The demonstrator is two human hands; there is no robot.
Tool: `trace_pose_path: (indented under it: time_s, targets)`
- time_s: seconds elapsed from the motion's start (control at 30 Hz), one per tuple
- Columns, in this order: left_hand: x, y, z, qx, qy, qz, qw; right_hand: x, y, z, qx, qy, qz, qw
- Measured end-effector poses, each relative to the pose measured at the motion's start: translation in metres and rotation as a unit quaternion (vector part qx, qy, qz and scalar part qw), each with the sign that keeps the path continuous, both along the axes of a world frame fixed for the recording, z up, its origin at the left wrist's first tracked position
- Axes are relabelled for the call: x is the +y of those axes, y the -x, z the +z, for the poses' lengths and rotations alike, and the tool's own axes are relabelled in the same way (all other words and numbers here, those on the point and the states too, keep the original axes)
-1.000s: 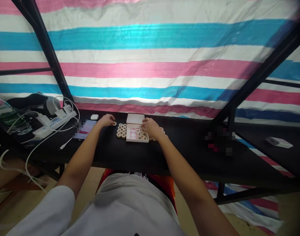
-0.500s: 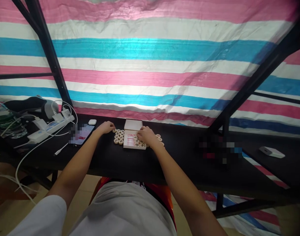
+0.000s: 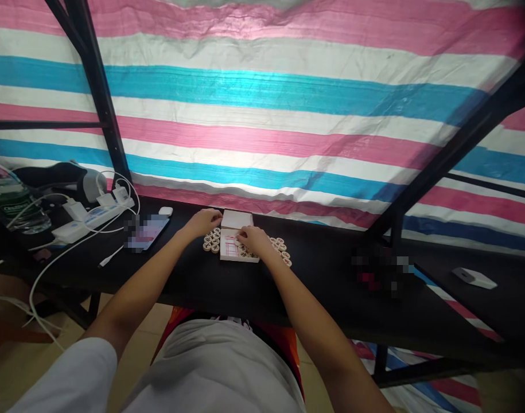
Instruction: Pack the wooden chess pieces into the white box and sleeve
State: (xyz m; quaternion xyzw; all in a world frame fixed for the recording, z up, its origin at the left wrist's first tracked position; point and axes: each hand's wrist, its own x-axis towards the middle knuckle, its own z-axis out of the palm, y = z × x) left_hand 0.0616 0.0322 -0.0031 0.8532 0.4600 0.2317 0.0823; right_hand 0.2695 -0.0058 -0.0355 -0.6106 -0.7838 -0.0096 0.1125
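My left hand (image 3: 207,221) is closed in a pinch beside the left edge of the open box lid (image 3: 237,219), above a cluster of xiangqi pieces (image 3: 211,241). What its fingertips hold, if anything, is hidden. Over the shallow white box (image 3: 240,258), my right hand (image 3: 252,238) has its fingers pinched on a round xiangqi piece (image 3: 238,242). Black-marked pieces lie in the box's right part, partly covered by that hand. Red lines show on its bare left part. More pieces with red characters (image 3: 283,254) lie to the right of the box.
A phone (image 3: 149,234), a white earbud case (image 3: 166,211) and a cable lie on the black desk (image 3: 314,281) to the left. Beyond them are a power strip (image 3: 92,221) with plugs and a water bottle (image 3: 19,203). A white device (image 3: 475,278) rests far right.
My left hand has moved right, from the far edge of the left pieces to beside the lid. My right hand has shifted slightly left and down over the box. The view has turned a little.
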Motion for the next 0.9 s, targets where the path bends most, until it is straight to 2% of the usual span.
trace_pose_path:
  time_s: [0.17,0.3,0.37,0.47,0.57,0.67,0.8,0.9]
  targets:
    - [-0.008,-0.019,-0.015,0.031,0.004,-0.051,0.998,0.007,0.002,-0.005,0.044,-0.019,0.005,0.999]
    - [-0.01,-0.025,-0.021,0.027,0.016,-0.073,0.997,0.008,0.001,-0.007,0.129,-0.036,0.019,0.991]
    - [-0.011,-0.028,-0.022,0.009,0.024,-0.081,0.996,0.006,-0.001,-0.006,0.196,-0.042,0.049,0.979]
    - [-0.013,-0.031,-0.02,-0.045,0.057,-0.086,0.994,0.002,-0.002,-0.003,0.307,-0.043,0.107,0.945]
    - [-0.012,-0.028,-0.013,-0.087,0.093,-0.1,0.987,0.0,-0.003,0.0,0.367,-0.037,0.106,0.924]
    - [-0.004,-0.014,-0.002,-0.079,0.1,-0.101,0.987,-0.001,-0.007,0.001,0.323,-0.04,0.109,0.939]
    - [0.014,0.024,0.009,0.009,0.085,0.014,0.996,-0.002,-0.015,0.0,0.178,0.0,0.15,0.973]
    - [0.026,0.049,0.007,0.1,0.158,0.054,0.981,-0.003,-0.017,0.0,0.121,0.042,0.152,0.98]
